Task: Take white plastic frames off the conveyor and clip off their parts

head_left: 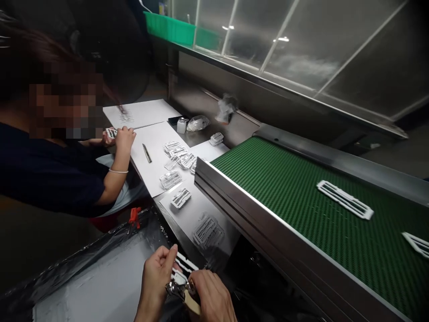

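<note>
Your right hand (215, 293) grips a cream-handled metal tool (191, 304) at the near end of a white frame (180, 278); your left hand (157, 275) pinches that frame, apparently to steady it. Similar frames (181, 198) lie on the tabletop (159, 134) beyond.

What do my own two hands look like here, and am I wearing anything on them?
Both your left hand and right hand are bare, with no glove. No ring, watch or sleeve shows on the parts in view; some fingers are hidden.
</note>
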Demonstrator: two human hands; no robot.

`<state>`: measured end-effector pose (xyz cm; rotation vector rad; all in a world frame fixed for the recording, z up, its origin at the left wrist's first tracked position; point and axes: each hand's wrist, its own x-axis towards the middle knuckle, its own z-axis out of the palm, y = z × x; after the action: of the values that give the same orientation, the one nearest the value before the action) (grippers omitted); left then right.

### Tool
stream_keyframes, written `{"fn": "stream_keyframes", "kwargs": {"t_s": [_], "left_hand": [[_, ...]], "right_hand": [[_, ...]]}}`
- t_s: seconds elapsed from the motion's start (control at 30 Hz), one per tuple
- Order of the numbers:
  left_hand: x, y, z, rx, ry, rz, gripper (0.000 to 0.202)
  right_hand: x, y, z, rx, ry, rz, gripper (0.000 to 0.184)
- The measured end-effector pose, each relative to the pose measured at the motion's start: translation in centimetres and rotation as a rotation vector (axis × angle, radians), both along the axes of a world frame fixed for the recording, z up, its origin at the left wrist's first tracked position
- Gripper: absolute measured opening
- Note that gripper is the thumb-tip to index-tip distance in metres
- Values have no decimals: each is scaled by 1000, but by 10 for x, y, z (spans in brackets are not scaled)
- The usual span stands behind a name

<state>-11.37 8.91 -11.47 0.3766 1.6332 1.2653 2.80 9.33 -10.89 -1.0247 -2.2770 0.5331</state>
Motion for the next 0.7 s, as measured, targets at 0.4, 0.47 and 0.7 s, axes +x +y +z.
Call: {"fn": "stream_keyframes", "kwargs": {"t_s": [0.4,0.47,0.7], "left_hand": [[-48,91,-25,249,646,-200,28],[-53,114,-35,310,790,-268,24],[-55,154,-59,389,1026,-348,20]], "right_hand": [[-55,62,-12,-356,109,-365,23],[-29,62,-26,-321,73,-456,32],[96,88,-75,-224,-136,-602,82]]}}
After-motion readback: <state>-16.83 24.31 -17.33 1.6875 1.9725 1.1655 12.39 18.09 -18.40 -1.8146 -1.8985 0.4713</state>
